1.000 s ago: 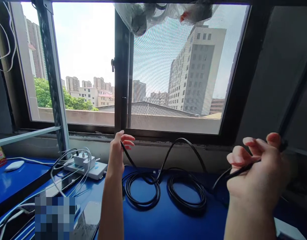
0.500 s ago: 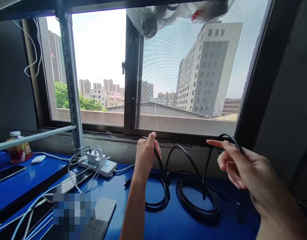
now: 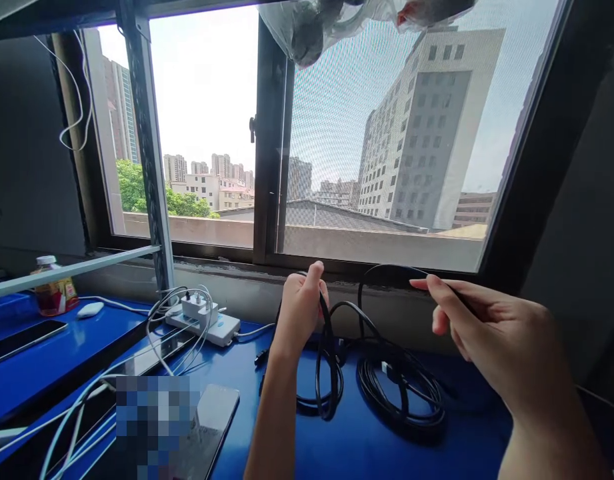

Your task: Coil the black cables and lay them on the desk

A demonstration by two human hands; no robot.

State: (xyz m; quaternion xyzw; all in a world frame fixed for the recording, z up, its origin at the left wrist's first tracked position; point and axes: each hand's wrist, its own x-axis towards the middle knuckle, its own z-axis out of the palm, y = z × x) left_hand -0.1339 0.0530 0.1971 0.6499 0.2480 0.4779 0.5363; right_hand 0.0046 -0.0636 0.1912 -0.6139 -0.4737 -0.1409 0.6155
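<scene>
My left hand (image 3: 304,303) is closed around a black cable (image 3: 325,333), with loops hanging below it near the desk. Over at the right, my right hand (image 3: 479,317) pinches a stretch of the black cable between thumb and fingers, and the cable arches left from it in front of the window sill. Beneath and between the hands, a coil of black cable (image 3: 401,400) lies on the blue desk (image 3: 357,447). A light-coloured plug end (image 3: 387,368) shows on top of that coil.
A white power strip (image 3: 224,330) with tangled white cables sits left of my left arm. A phone (image 3: 214,420), a white mouse (image 3: 90,310) and a bottle (image 3: 54,293) are farther left. A metal post (image 3: 154,167) stands before the window.
The view has shifted slightly. The cable between my hands has moved, and the plug end now shows over the right coil. My right hand's fingers have drawn closer together.
</scene>
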